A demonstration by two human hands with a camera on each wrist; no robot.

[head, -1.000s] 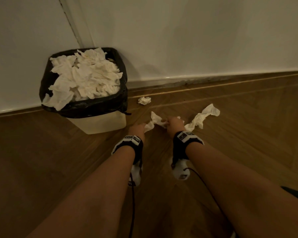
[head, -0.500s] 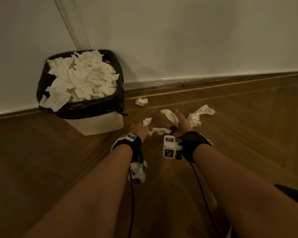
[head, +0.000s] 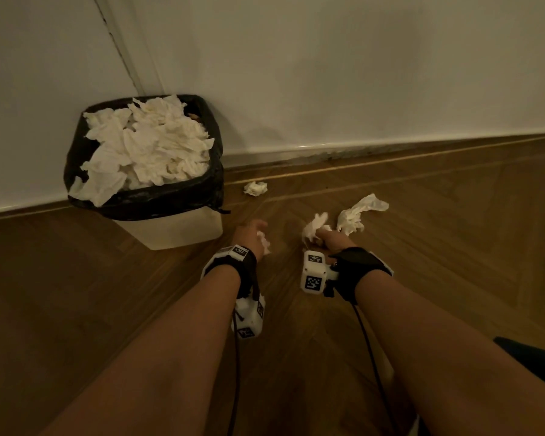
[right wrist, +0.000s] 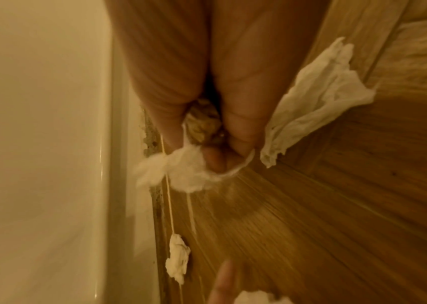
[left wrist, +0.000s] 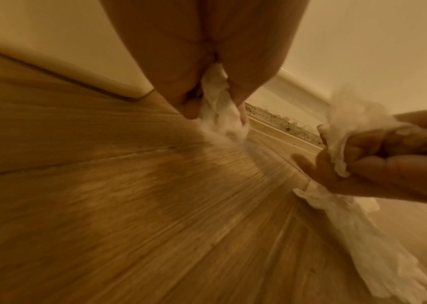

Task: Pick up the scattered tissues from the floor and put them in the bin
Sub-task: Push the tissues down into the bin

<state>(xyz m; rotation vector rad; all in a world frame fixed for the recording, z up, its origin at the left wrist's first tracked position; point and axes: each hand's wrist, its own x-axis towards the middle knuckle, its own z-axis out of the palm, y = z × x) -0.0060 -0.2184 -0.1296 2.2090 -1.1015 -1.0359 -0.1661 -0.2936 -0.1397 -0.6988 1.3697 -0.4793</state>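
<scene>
The left hand (head: 249, 236) is curled round a small wad (left wrist: 217, 111) of tissue, which sticks out between the fingertips toward the floor (head: 453, 247). The right hand (head: 329, 240) grips a second tissue (head: 315, 226); its free end stands up and out past the knuckles, toward the wall (head: 359, 73).

Just right of that hand a long tissue (head: 357, 212) lies on the floor, its long axis running from near the hand up and away to the right, the broad loose end farthest from the hand. A small ball (head: 255, 188) of tissue lies well apart from both hands, close to the skirting, between the bin and the long tissue.

The bin (head: 170, 231) stands in the corner to the left of the hands, against the wall. Its black liner (head: 158, 202) is folded over the rim, and tissues are heaped level with the top, one hanging over the near left edge.

Bare floor lies between the hands and between the left hand and the bin. To the right of the long tissue the boards run on to the frame's edge. The wrist views are blurred.
</scene>
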